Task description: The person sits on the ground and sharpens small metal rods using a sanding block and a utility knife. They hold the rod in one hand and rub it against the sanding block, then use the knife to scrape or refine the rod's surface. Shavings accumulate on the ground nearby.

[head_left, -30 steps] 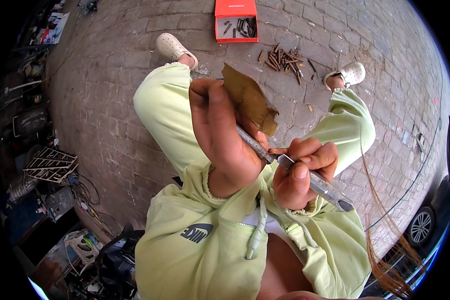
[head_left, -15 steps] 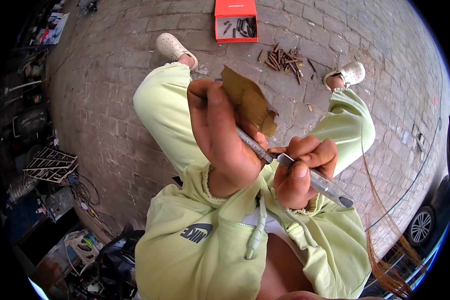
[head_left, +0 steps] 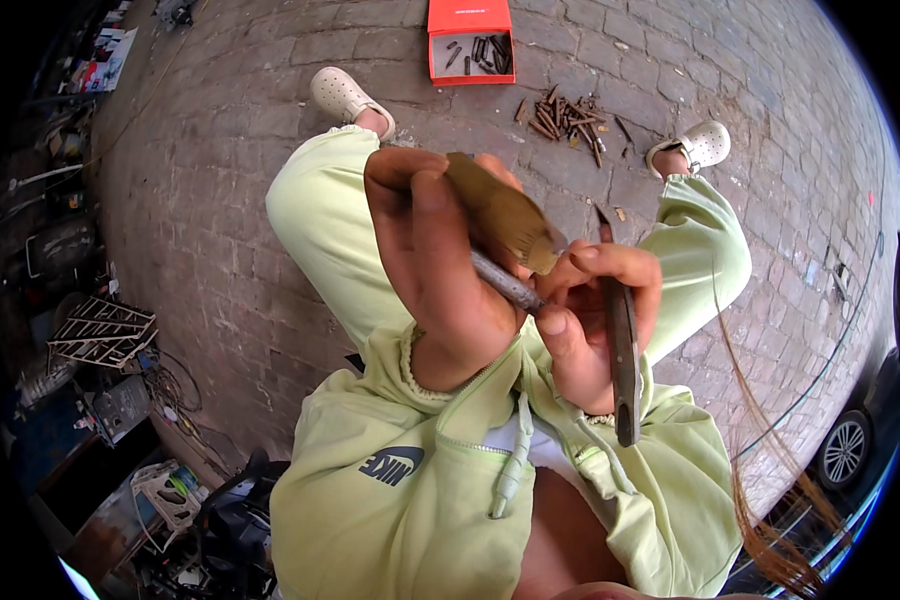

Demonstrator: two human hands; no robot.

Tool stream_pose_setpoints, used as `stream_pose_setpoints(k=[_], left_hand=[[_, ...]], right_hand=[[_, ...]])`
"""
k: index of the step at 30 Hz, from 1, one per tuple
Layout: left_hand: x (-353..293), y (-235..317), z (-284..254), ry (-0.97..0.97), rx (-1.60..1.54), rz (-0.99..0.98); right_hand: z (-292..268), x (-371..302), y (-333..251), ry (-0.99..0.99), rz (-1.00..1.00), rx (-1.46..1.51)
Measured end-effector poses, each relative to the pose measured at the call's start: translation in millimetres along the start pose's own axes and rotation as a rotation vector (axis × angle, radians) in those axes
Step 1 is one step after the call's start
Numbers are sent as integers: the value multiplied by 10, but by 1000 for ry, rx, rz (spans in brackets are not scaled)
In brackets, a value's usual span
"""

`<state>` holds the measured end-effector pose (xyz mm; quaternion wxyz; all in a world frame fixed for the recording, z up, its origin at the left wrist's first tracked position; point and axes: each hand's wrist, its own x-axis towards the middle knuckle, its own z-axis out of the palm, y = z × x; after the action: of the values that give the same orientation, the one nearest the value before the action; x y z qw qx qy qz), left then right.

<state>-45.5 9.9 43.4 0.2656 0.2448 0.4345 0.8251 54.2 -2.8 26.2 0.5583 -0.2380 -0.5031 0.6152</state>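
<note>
**Both hands occupied; rod being steadied**

The left hand (head_left: 425,235) is clasping a grey rod (head_left: 506,282) together with a curved brown sheet (head_left: 510,215), seemingly steadying the rod while leaving its near end exposed. Beyond, an orange box (head_left: 465,20) is standing open on the brick paving (head_left: 230,250), holding dark metal pieces (head_left: 492,52), presumably to keep them together. Rightward, a pile of rusty pieces (head_left: 560,120) is lying loose on the paving. The right hand (head_left: 585,355) is grasping a pointed tool (head_left: 624,370), tip outward, apparently freeing its thumb and forefinger, which are seemingly meeting the rod's end.
</note>
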Motion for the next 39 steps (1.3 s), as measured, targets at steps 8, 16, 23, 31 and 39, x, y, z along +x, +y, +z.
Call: stream_pose_setpoints(k=[8, 16, 23, 31, 39], left_hand=[[-19, 121, 170, 64, 47, -132], [-13, 122, 51, 11, -58, -221], [1, 128, 39, 78, -52, -225], [12, 132, 21, 135, -18, -173], [-9, 121, 34, 113, -10, -155]], right_hand=[[-52, 51, 26, -53, -236, -114], [-59, 51, 56, -76, -245, -103], [28, 47, 86, 169, -158, 113], [-33, -66, -28, 77, -88, 32], [103, -73, 8, 169, -165, 177]])
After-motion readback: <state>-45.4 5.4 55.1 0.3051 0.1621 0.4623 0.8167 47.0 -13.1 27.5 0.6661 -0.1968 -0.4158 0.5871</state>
